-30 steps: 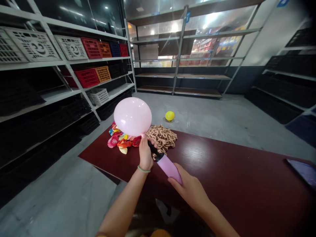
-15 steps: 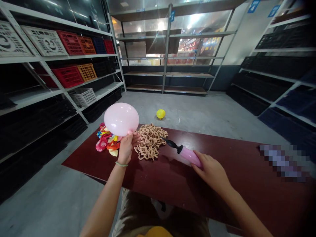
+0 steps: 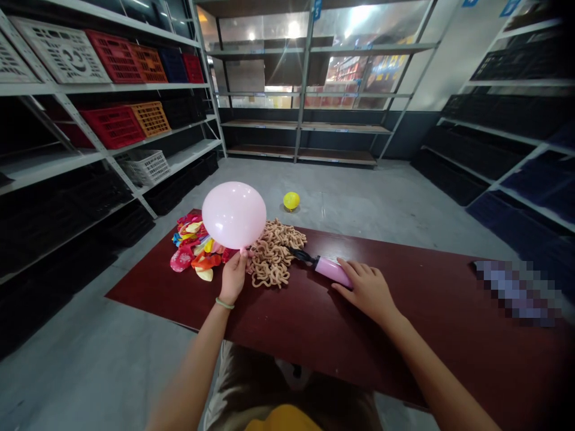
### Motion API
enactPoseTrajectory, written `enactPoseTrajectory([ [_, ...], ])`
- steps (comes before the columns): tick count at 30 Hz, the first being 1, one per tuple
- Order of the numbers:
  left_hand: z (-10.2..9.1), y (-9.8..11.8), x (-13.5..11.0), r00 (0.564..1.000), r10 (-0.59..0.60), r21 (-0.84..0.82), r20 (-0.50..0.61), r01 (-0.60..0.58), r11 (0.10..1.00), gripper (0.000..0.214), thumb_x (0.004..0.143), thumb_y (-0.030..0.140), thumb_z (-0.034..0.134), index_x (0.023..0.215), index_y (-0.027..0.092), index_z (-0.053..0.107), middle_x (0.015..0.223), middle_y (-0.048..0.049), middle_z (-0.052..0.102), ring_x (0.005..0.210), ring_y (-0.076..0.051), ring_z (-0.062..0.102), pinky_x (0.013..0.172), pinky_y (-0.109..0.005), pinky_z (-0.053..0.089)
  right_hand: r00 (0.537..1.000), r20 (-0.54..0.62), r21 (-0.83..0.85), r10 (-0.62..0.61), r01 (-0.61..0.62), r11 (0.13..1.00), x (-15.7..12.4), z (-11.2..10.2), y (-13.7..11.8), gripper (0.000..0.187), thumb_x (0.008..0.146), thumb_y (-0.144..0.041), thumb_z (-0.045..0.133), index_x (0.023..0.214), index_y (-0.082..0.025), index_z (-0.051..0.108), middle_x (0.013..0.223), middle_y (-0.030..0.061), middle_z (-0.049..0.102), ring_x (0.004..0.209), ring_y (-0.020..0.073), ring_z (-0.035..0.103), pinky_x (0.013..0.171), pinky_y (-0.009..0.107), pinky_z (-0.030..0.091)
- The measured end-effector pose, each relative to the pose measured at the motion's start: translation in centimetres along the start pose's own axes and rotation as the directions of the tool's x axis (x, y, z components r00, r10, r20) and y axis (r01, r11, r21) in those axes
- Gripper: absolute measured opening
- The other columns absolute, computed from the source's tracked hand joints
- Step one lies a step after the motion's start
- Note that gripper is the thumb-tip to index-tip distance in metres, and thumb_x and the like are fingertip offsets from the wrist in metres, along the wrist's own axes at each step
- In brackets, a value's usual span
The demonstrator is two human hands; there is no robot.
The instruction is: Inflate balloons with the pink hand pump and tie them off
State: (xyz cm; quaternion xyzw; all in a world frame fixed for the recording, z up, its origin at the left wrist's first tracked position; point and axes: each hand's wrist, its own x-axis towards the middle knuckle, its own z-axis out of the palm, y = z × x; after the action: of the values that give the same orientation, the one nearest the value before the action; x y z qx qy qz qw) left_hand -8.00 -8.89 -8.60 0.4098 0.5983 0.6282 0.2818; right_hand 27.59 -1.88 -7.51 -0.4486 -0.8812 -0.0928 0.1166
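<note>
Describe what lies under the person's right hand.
A pink pump lies under the right hand, black nozzle sticking out. Its rear end and any grip are covered.

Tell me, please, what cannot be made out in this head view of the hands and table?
Head view only:
- Neck of the inflated pale pink balloon: pinched inside the left hand; tied or open unclear.
- Rear of the pink plastic hand pump: covered by the right hand; gripping or resting unclear.
- Flat thing at the right end of the dark red table: pixelated.
</note>
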Motion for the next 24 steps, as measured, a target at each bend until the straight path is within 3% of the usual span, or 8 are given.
enactPoseTrajectory([
  [8, 0.2, 1.1, -0.7, 0.999, -0.052, -0.034, 0.014, 0.052, 0.998, 0.038, 0.087, 0.053, 0.061, 0.079, 0.016, 0.068, 0.059, 0.0012, 0.053, 0.054, -0.013, 0.048, 0.055, -0.024, 0.041, 1.000, -0.004, 0.056, -0.012, 0.012, 0.998, 0.8, -0.6, -0.9, 0.064, 0.093, -0.055, 0.048, 0.147, -0.020, 0.043, 0.134, 0.0153, 0.060, 0.117, 0.0338, 0.056, 0.092, 0.046, 0.041],
  [12, 0.5, 1.8, -0.7, 0.997, -0.070, -0.054, 0.035, 0.072, 0.996, 0.036, 0.086, 0.050, 0.063, 0.078, 0.016, 0.069, 0.058, 0.0013, 0.053, 0.053, -0.013, 0.049, 0.055, -0.024, 0.042, 0.995, -0.083, 0.055, -0.060, 0.065, 0.996, 1.4, -1.6, -1.7, 0.065, 0.093, -0.051, 0.054, 0.150, -0.021, 0.039, 0.144, 0.0159, 0.052, 0.130, 0.0349, 0.047, 0.102, 0.049, 0.040],
  [16, 0.1, 3.5, 0.0, 0.988, -0.027, 0.020, 0.152, 0.024, 1.000, 0.036, 0.087, 0.050, 0.062, 0.079, 0.016, 0.071, 0.059, -0.0006, 0.057, 0.055, -0.015, 0.051, 0.054, -0.024, 0.040, 0.946, -0.255, 0.001, -0.199, 0.206, 0.979, 2.7, -4.6, -3.0, 0.063, 0.095, -0.035, 0.057, 0.152, -0.020, 0.034, 0.150, 0.0168, 0.043, 0.142, 0.0332, 0.034, 0.114, 0.051, 0.031],
  [20, -0.5, 7.2, 0.5, 0.934, 0.017, 0.091, 0.358, -0.053, 0.994, 0.032, 0.088, 0.045, 0.063, 0.074, 0.018, 0.072, 0.061, -0.0028, 0.061, 0.056, -0.016, 0.052, 0.055, -0.025, 0.040, 0.857, -0.384, -0.070, -0.344, 0.345, 0.936, 4.7, -8.7, -5.5, 0.070, 0.095, -0.028, 0.058, 0.156, -0.024, 0.024, 0.150, 0.0118, 0.045, 0.144, 0.0314, 0.032, 0.119, 0.052, 0.026],
  [24, -0.3, 11.4, 0.2, 0.864, 0.047, 0.117, 0.501, -0.122, 0.986, 0.025, 0.084, 0.040, 0.068, 0.070, 0.020, 0.072, 0.058, -0.0031, 0.062, 0.052, -0.017, 0.051, 0.052, -0.026, 0.039, 0.825, -0.337, -0.099, -0.453, 0.448, 0.889, 6.9, -12.8, -8.9, 0.076, 0.095, -0.023, 0.056, 0.158, -0.031, 0.015, 0.155, 0.0034, 0.042, 0.146, 0.0307, 0.031, 0.123, 0.055, 0.017],
])
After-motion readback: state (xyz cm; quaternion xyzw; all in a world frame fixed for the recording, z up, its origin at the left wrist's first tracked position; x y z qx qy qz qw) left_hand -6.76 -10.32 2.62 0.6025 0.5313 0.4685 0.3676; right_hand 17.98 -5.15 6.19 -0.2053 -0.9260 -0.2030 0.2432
